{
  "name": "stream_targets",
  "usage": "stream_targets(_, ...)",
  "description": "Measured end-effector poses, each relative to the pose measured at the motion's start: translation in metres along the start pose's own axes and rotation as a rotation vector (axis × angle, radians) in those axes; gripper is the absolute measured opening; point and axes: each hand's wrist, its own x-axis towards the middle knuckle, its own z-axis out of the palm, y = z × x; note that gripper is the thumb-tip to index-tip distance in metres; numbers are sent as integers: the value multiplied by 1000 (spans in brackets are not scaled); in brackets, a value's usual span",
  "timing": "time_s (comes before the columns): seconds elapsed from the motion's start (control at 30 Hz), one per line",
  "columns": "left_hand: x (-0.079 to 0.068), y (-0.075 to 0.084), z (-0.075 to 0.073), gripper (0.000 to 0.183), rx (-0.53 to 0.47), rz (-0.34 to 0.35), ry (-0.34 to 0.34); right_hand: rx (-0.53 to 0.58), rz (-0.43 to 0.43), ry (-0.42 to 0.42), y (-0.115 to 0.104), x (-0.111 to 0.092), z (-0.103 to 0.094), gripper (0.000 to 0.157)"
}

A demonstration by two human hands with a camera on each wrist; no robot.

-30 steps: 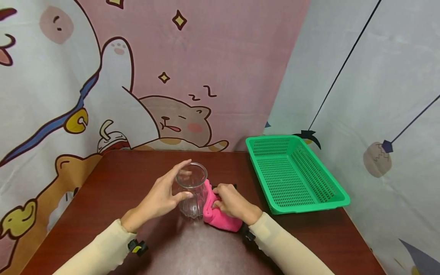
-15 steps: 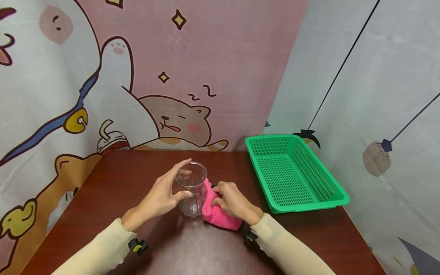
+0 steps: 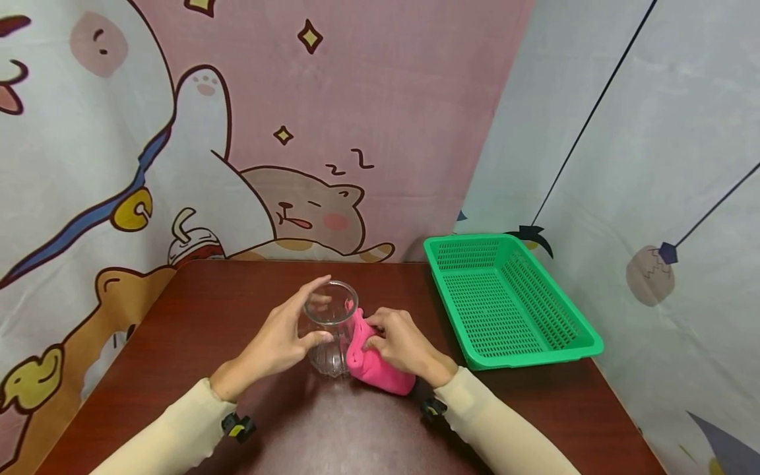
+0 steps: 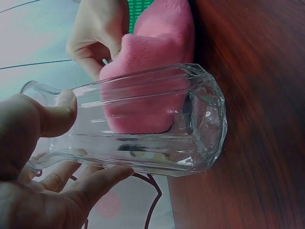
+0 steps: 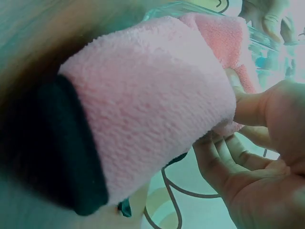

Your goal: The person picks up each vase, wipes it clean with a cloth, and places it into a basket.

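Relative to the frame one second earlier, the pink cloth (image 3: 380,373) and the right hand (image 3: 406,340) sit slightly farther from the person, and the top edge of the cloth now shows at the right side of the rim of the glass vase (image 3: 329,353). The left hand (image 3: 282,333) and the vase hold their earlier position.

The left hand grasps the vase near its neck, thumb on the near side and fingers on the opposite side. The vase is upright, mouth uppermost, over the table (image 3: 249,290); whether its base touches the surface cannot be told. The right hand pinches the folded cloth between thumb and fingers. The cloth lies against the right side of the vase wall. A black band (image 5: 71,148) borders one end of the cloth.

A green basket (image 3: 534,360) with perforated walls rests at the far right of the table, apart from both hands. Behind the table hangs a backdrop (image 3: 415,132) printed with cartoon animals. Both arms wear cream sleeves (image 3: 169,429).
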Motion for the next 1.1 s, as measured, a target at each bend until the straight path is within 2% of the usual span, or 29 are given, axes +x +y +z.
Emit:
stream_targets(0.23, 0, -1, 0, 112, 14, 15, 7, 59, 9, 38, -7, 3, -8, 30)
stream_targets(0.57, -1, -1, 1, 110, 24, 28, 17, 131, 9, 89, -19, 9, -19, 31)
stream_targets(0.8, -2, -1, 0, 109, 34, 25, 11, 190, 5, 112, -20, 12, -21, 30)
stream_targets(1.1, -2, 0, 0, 110, 25, 14, 6, 248, 37, 191, -23, 10, -27, 30)
